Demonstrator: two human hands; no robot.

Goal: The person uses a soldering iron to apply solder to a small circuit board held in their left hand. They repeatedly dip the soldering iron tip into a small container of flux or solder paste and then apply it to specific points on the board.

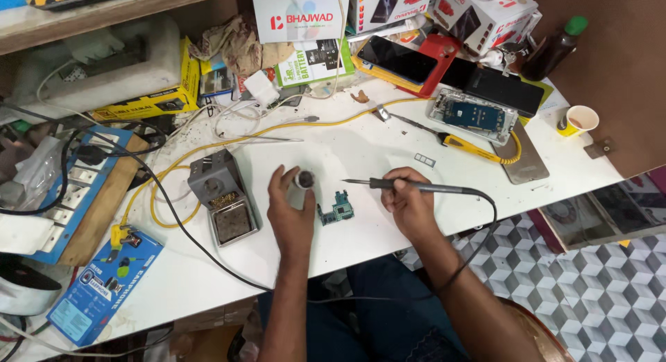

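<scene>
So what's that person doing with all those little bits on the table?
A person sits at a white worktable. Their right hand holds a soldering iron like a pen, its tip pointing left above a small green circuit board. Their left hand grips a small round container just beside the board. A soldering stand sits to the left, and opened phones lie further back.

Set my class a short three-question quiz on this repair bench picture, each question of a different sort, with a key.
1. True or false: the right hand holds a soldering iron.
2. What does the left hand grip? A) a paper cup B) a small round container C) a phone
3. Fill in: the small circuit board lies on the white table ______ the two hands.

Key: 1 true; 2 B; 3 between.
</scene>
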